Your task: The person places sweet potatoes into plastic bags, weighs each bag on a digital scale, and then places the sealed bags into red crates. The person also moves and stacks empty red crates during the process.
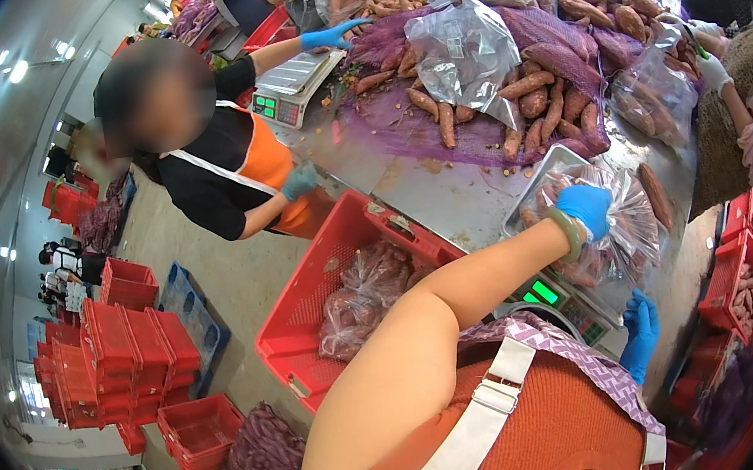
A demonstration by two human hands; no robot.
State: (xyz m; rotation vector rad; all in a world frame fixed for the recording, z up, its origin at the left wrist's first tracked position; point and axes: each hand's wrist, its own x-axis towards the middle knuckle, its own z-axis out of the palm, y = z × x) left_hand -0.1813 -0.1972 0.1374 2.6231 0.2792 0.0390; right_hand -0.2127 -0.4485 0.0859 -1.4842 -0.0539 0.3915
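My left hand (586, 210), in a blue glove with a green bangle at the wrist, is closed on the gathered top of a clear plastic bag of sweet potatoes (632, 236). The bag rests on the metal pan of a digital scale (530, 180) with a lit green display. My right hand (640, 336), also blue-gloved, hangs near the table edge beside the scale. Its fingers are loosely stretched and hold nothing visible. A loose sweet potato (654, 194) lies right of the bag.
A red crate (311, 313) with bagged sweet potatoes stands left of the scale. Purple mesh (401, 129) and heaped sweet potatoes (537, 101) cover the far table. A co-worker in an orange apron (262, 162) stands left by another scale (288, 91). Red crates (738, 285) are at right.
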